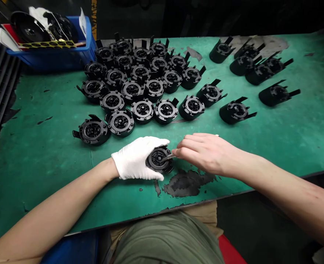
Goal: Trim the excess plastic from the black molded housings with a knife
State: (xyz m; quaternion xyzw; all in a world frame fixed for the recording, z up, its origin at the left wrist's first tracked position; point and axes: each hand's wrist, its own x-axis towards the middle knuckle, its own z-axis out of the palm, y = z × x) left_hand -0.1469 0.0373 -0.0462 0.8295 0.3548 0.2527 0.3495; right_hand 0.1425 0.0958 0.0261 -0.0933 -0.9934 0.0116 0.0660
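My left hand (138,158), in a white glove, is wrapped round a round black plastic housing (157,158) near the front edge of the table. Its ringed face with a central hub points up toward me. Bare and closed, my right hand (200,152) grips a thin metal tool (167,157), perhaps tweezers; its exact kind is partly hidden by the fingers. The tool's tip reaches over the housing's face, close to the hub. Just beyond my left hand stand two similar black housings (121,123), apart from it.
Several like housings (133,90) stand packed together at the middle back of the green table (48,146). More housings with upright prongs (277,93) are spread at the right. A blue bin (51,60) full of parts sits at the back left, beside a dark ribbed surface (2,73).
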